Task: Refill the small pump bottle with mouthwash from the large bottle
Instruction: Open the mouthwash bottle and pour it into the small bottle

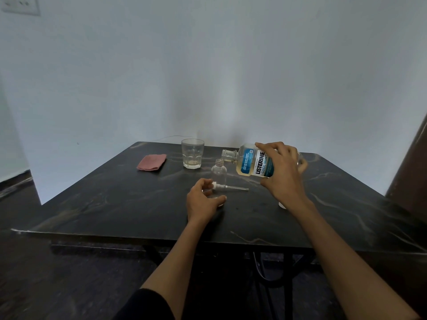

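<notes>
Dark marble-patterned table (115, 204), pale veins across it, one black sleeve at the near edge. Two bare forearms reach in over it.

Left hand (203, 199) nearest, fingers and thumb curled around the base of the small pump bottle (219, 175). One small bottle: clear, upright on the table, neck uncapped, looks nearly empty. Pump head (218, 186) with its dip tube lies flat on the table just beside the bottle, tube pointing right.

Right hand (280, 167) grasps the large bottle (253, 163) from above, fingers wrapped over its body. One large bottle, tipped on its side, open mouth pointing left and poised just above the small bottle's neck. Label, blue and white: "LISTERINE", "COOL MINT". Smaller print on it too fine to read. Pale yellowish liquid pooled along its lower side.

White object (282, 205), partly hidden behind right wrist; cannot tell what.

Farther back: one clear drinking glass (192, 153), upright. One folded pink cloth (151, 162) to its left, apart.

Wall beyond: one white socket plate (20, 5), upper left.
</notes>
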